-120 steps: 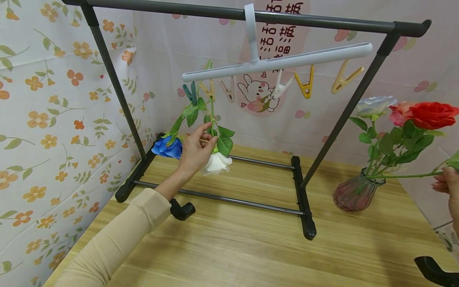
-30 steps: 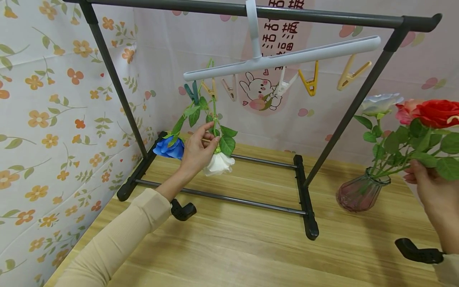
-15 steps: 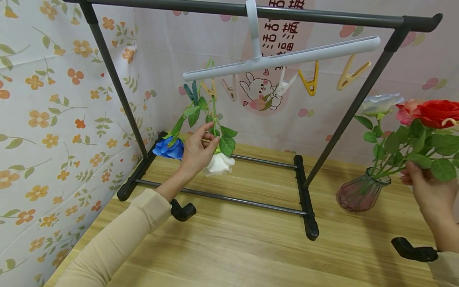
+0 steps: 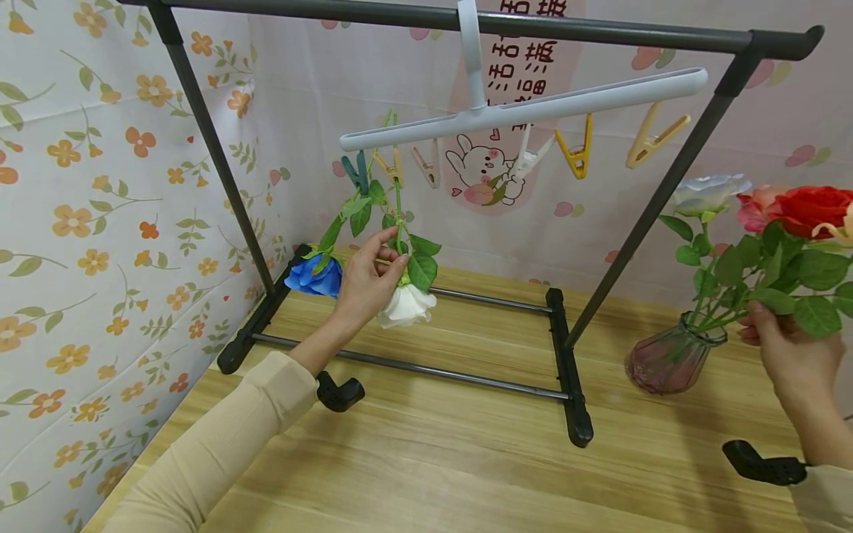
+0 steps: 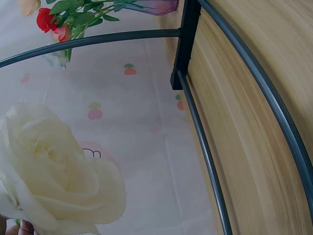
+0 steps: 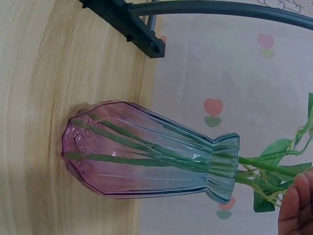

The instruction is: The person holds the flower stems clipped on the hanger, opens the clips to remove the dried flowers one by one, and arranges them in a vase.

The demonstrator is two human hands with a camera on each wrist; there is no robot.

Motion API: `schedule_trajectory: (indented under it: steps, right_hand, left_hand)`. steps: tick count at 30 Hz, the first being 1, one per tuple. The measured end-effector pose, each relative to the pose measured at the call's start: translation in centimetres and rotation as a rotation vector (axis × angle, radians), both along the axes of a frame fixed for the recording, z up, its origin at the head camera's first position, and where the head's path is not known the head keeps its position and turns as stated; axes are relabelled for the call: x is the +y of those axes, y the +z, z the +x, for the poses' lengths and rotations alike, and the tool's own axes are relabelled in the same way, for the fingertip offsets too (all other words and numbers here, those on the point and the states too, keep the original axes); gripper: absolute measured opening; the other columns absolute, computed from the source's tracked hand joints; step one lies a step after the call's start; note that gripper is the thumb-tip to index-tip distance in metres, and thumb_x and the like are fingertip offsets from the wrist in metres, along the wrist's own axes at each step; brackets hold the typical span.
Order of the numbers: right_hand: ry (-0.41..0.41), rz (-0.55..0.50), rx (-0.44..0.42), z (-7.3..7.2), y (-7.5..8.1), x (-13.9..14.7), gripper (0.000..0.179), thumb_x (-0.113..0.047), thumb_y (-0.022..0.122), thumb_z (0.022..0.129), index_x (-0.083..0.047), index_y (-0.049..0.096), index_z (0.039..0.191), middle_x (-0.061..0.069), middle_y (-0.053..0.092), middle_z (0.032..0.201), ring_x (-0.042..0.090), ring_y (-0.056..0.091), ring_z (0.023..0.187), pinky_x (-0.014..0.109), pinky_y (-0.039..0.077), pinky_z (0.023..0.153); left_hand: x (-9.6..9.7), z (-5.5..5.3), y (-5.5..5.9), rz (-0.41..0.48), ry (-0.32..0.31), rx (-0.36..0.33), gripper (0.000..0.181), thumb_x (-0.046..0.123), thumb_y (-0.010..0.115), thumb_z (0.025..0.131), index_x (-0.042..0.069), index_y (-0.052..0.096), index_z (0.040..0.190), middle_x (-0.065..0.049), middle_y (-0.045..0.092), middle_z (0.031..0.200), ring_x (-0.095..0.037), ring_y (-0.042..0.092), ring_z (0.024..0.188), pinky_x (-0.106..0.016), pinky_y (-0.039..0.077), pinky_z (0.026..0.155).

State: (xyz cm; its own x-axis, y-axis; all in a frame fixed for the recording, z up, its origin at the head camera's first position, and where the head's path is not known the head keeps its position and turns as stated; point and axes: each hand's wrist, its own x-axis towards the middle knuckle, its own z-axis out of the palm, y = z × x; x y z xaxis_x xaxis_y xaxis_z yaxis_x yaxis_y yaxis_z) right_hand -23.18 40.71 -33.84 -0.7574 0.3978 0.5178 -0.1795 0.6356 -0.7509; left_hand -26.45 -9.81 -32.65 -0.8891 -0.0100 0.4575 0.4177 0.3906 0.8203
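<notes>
A white artificial rose (image 4: 405, 305) hangs head down under the white hanger (image 4: 526, 113), its stem running up to a pale yellow clothespin (image 4: 390, 167). My left hand (image 4: 365, 280) pinches that stem just above the bloom. Left of it a blue rose (image 4: 313, 274) hangs from a dark green clothespin (image 4: 357, 175). My right hand (image 4: 800, 359) holds a peach rose (image 4: 841, 226) by its leafy stem, close to the mouth of the pink glass vase (image 6: 146, 152). Green stems stand inside the vase. Red (image 4: 814, 210), pink and pale blue-white (image 4: 708, 194) roses rise from it.
The dark metal rack (image 4: 633, 244) frames the space between my hands, its feet on the wooden table (image 4: 426, 474). Several more clothespins (image 4: 574, 148) line the hanger. Patterned curtains (image 4: 120, 222) close off the left and back.
My right hand has come left from the frame's edge toward the vase, bringing the peach rose in beside the red one. My left hand stays on the white rose's stem.
</notes>
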Motion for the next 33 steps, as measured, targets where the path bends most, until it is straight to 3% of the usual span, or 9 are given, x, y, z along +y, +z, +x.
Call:
schedule_trajectory:
  steps: [9,18,25,33]
  right_hand:
    - [0.016,-0.030,-0.018,-0.17,-0.26,0.06,0.042,-0.007,0.055,0.097,-0.018,0.053,0.138,-0.033,0.056,0.066,-0.017,0.054,0.053,0.001,0.044,0.054]
    - [-0.004,-0.042,-0.056,-0.37,-0.59,-0.06,0.037,-0.011,0.056,0.097,-0.025,0.055,0.131,-0.032,0.056,0.065,-0.016,0.053,0.052,0.001,0.043,0.054]
    - [0.011,-0.060,-0.058,-0.49,-0.84,-0.06,0.032,-0.011,0.056,0.097,-0.028,0.057,0.125,-0.032,0.057,0.065,-0.016,0.054,0.051,0.001,0.044,0.054]
    - [0.051,-0.048,-0.060,-0.76,-0.97,-0.14,0.030,-0.011,0.055,0.098,-0.033,0.055,0.118,-0.035,0.057,0.066,-0.017,0.055,0.054,0.001,0.044,0.054]
  left_hand:
    - [-0.01,0.11,0.07,0.000,0.001,-0.009,0.046,0.011,0.060,0.096,0.005,0.050,0.141,-0.016,0.066,0.096,-0.024,0.064,0.073,-0.022,0.046,0.064]
    - [-0.06,0.15,0.09,-0.010,0.003,-0.010,0.046,0.012,0.060,0.097,0.006,0.050,0.142,-0.016,0.065,0.096,-0.024,0.064,0.074,-0.023,0.046,0.064]
    - [-0.10,0.09,-0.01,-0.008,-0.010,0.009,0.046,0.010,0.059,0.097,0.002,0.050,0.141,-0.017,0.066,0.096,-0.025,0.065,0.074,-0.023,0.047,0.065]
    - [-0.11,0.18,0.00,-0.002,-0.001,-0.010,0.046,0.012,0.059,0.097,0.004,0.050,0.141,-0.016,0.064,0.096,-0.027,0.066,0.075,-0.023,0.047,0.065]
